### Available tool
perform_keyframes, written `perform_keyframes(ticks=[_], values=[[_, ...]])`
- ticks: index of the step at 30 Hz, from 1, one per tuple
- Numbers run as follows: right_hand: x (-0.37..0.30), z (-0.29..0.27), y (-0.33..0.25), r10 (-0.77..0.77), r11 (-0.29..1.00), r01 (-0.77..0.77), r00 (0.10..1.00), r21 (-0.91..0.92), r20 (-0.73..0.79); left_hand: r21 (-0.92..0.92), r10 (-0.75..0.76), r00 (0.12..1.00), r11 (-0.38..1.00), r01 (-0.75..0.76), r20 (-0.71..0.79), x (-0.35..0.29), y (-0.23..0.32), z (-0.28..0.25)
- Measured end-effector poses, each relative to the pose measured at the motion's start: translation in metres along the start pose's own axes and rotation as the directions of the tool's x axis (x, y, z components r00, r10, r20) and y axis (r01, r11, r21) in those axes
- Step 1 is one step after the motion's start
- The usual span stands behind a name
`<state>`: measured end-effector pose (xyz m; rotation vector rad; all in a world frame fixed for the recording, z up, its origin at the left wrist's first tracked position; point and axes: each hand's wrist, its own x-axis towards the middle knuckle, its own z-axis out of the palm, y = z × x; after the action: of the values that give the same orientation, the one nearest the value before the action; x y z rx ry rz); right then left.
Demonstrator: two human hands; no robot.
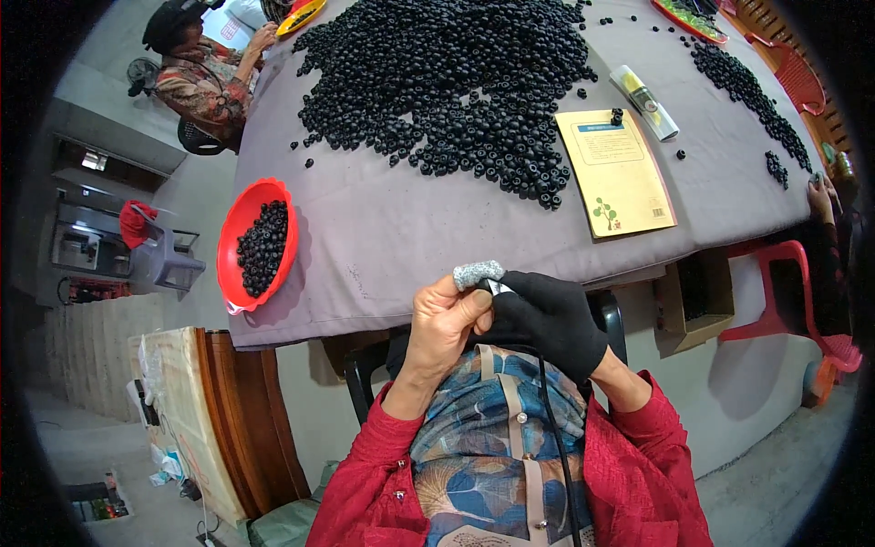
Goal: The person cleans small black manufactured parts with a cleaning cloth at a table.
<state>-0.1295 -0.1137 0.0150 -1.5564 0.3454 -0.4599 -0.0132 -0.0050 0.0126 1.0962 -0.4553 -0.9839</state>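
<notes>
My left hand point(439, 321) is bare, its fingers curled in a pinch just off the table's front edge. A grey speckled finger wrap point(478, 273) appears to cover its index finger. My right hand point(551, 319), in a black knitted glove, meets it there with fingers bent inward. A small whitish strip point(498, 287) shows between the two hands; its kind is unclear. What either hand grips is otherwise hidden. Beyond them a large heap of small black ring-like pieces point(437, 91) covers the table. To the left, a red plastic basin point(235, 239) holds more of these pieces.
On the grey tablecloth point(383, 232) lie a yellow booklet point(615, 173) and a white-and-green packet point(643, 102). More black pieces point(743, 87) trail along the right. A co-worker point(205, 82) sits at the far left; another person's hand point(822, 196) rests at the right edge. A red plastic chair point(791, 264) stands right.
</notes>
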Motion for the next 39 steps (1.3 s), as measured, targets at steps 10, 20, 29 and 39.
perform_keyframes(ticks=[10,20,29,39], values=[[-0.003,0.002,0.006,-0.125,0.982,0.125,0.992,-0.143,0.011,-0.214,-0.055,0.998,0.975,0.062,0.039,0.003,0.0,-0.007],[-0.003,0.005,0.007,-0.088,0.991,0.086,0.996,-0.105,-0.014,-0.108,-0.004,0.998,0.994,0.01,0.056,0.003,-0.003,-0.012],[0.0,0.005,0.006,-0.016,0.997,0.017,1.0,-0.078,0.003,-0.101,-0.026,0.998,0.994,0.032,0.063,0.005,-0.002,-0.013],[0.0,0.008,0.01,0.059,0.994,-0.063,0.997,-0.086,-0.042,0.013,0.015,0.998,1.0,-0.015,-0.053,0.005,0.01,-0.033]])
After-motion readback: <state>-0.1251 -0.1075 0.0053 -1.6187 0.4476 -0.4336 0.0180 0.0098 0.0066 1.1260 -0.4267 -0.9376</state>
